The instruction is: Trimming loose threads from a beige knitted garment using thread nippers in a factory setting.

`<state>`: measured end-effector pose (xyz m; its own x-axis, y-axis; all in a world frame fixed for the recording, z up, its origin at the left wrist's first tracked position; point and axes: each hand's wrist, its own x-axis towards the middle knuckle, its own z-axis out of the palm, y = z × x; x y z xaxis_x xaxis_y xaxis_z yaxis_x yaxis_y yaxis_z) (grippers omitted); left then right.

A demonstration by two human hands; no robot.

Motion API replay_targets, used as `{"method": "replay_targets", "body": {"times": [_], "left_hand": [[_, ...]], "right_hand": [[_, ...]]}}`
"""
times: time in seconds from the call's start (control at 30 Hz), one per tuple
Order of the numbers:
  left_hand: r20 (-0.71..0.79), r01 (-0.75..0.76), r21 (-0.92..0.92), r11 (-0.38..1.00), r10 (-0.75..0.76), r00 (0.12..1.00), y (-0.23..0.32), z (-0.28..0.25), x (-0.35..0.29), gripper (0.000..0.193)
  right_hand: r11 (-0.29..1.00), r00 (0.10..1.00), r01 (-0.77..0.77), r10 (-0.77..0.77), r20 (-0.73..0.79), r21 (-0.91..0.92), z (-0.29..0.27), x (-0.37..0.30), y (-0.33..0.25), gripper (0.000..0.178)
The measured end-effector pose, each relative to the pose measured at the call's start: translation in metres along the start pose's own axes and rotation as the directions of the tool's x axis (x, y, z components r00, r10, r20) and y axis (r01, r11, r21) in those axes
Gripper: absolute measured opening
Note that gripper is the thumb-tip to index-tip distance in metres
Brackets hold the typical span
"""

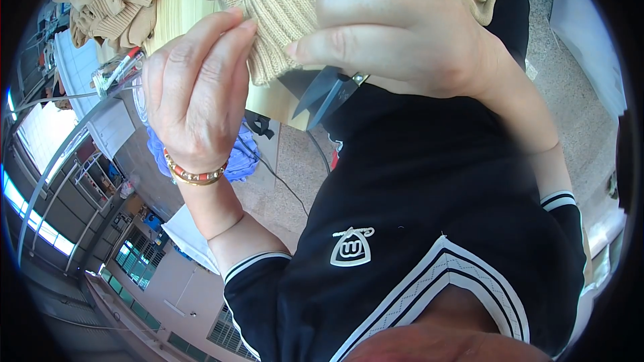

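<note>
A beige ribbed knit garment (285, 10) is stretched between my two hands at the top of the view. My left hand (198, 84) is closed, its thumb and fingertips pinching the edge of the ribbing. My right hand (402, 33) is closed too, with thumb and finger meeting at the knit. Below it, a pair of dark-bladed scissors (329, 99) sticks out with parted blades pointing down and left. The handles are hidden behind the right hand, which appears to hold them against its palm.
More beige knitwear (121, 0) lies piled at the upper left, on a pale wooden tabletop (184, 13). Beside it sits a clear holder with a red-and-white pen (124, 64). Blue-purple cloth (241, 157) lies lower down, near a dark cable (288, 188) on the floor.
</note>
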<state>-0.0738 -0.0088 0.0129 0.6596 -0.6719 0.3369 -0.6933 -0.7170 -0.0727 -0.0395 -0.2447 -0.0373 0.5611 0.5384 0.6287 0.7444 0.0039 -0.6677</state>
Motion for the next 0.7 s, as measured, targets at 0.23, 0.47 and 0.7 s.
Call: {"method": "replay_targets", "body": {"times": [0.23, 0.47, 0.7], "left_hand": [[-0.081, 0.075, -0.055, 0.996, -0.079, 0.994, 0.001, 0.015, -0.003, 0.018], [-0.117, 0.117, -0.138, 0.983, -0.133, 0.984, 0.002, 0.019, -0.004, 0.017], [-0.139, 0.199, -0.344, 0.918, -0.260, 0.956, 0.004, 0.025, -0.004, 0.011]], "right_hand": [[1.000, 1.000, -0.003, 0.003, 0.012, -0.003, 0.005, -0.004, 0.007, 0.007], [0.998, 1.000, 0.016, -0.015, 0.008, -0.069, 0.010, -0.004, 0.010, 0.006], [0.985, 0.981, 0.141, -0.152, -0.118, -0.095, 0.026, -0.008, 0.021, 0.034]]}}
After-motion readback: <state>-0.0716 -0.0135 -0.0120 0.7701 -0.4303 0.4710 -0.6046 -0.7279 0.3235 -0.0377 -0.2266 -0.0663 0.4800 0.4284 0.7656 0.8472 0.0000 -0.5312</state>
